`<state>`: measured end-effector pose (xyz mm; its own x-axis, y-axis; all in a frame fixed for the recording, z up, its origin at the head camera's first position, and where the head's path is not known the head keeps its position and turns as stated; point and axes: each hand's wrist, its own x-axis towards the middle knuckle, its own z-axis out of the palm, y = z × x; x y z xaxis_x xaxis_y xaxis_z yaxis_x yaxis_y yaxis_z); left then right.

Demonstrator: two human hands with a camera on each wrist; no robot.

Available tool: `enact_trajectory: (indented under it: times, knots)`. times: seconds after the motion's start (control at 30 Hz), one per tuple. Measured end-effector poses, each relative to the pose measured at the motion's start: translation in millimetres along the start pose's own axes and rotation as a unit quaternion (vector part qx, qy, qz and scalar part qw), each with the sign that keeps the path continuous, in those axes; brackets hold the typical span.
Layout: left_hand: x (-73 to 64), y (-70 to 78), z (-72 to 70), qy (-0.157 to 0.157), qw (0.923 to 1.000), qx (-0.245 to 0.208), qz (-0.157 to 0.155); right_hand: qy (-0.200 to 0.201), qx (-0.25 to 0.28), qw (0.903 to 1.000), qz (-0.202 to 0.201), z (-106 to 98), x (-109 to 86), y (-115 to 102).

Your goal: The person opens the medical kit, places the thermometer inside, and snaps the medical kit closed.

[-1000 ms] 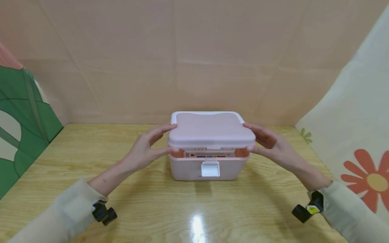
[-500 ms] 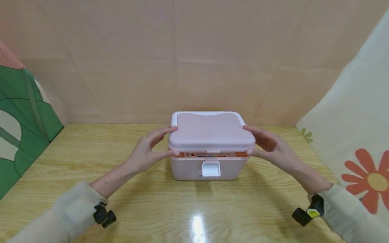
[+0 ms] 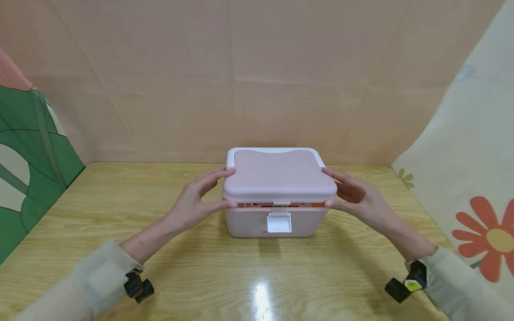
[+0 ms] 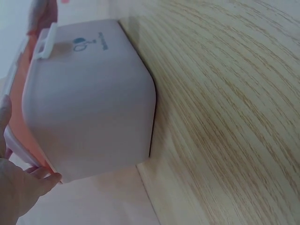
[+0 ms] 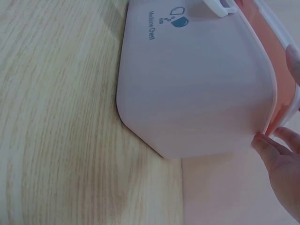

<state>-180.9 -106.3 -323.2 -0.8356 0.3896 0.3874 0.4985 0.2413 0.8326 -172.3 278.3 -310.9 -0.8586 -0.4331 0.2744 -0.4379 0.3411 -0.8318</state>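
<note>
A pale pink medicine chest (image 3: 249,223) stands on the wooden table, its lid (image 3: 281,174) slightly raised at the front. Through the narrow gap show an orange-pink inner wall and a printed strip. My left hand (image 3: 196,196) holds the lid's left side, thumb at the front lower corner and fingers along the side. Mirroring it, my right hand (image 3: 361,196) grips the lid's right side, thumb under its front corner. The white latch (image 3: 279,223) hangs loose on the chest's front. In the right wrist view, the lettering (image 5: 151,26) reads "Medicine Chest".
The wooden table (image 3: 225,276) runs back to a beige cloth backdrop (image 3: 257,80). Printed cloths with a green leaf pattern (image 3: 36,147) and a red flower (image 3: 482,240) border it left and right. Each sleeve carries a small black wrist camera (image 3: 138,285).
The lid has come down, narrowing the gap above the chest's rim. Both hands have lowered slightly with it, keeping their hold on its sides.
</note>
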Motion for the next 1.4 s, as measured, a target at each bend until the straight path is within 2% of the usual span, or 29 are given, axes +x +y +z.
enact_trajectory:
  times: [0.17, 0.37, 0.73, 0.97, 1.13, 1.4]
  knots:
    - [-1.9, -1.7, 1.4, 0.001, 1.0, 0.006, 0.007, 0.01, -0.003, 0.9999, 0.007, 3.1, -2.8, 1.4]
    - [-3.4, -2.0, 1.8, -0.001, 1.0, 0.006, 0.001, 0.022, -0.004, 0.9997, 0.006, 5.4, -3.3, 3.9]
    - [-5.3, -5.8, 3.1, 0.004, 1.0, 0.003, -0.005, 0.031, 0.006, 0.9994, -0.016, 9.7, -4.6, 9.6]
    - [-7.7, -6.5, 4.3, 0.0, 0.9996, 0.023, -0.015, 0.038, -0.001, 0.9993, -0.004, 12.5, -6.5, 10.1]
    - [-8.8, -7.1, 4.8, -0.002, 0.9997, 0.018, -0.016, 0.036, 0.008, 0.9992, -0.014, 13.8, -6.4, 10.9]
    - [-8.7, -6.9, 5.1, -0.006, 0.9998, 0.014, -0.016, 0.04, 0.015, 0.9991, 0.002, 14.8, -6.7, 9.4]
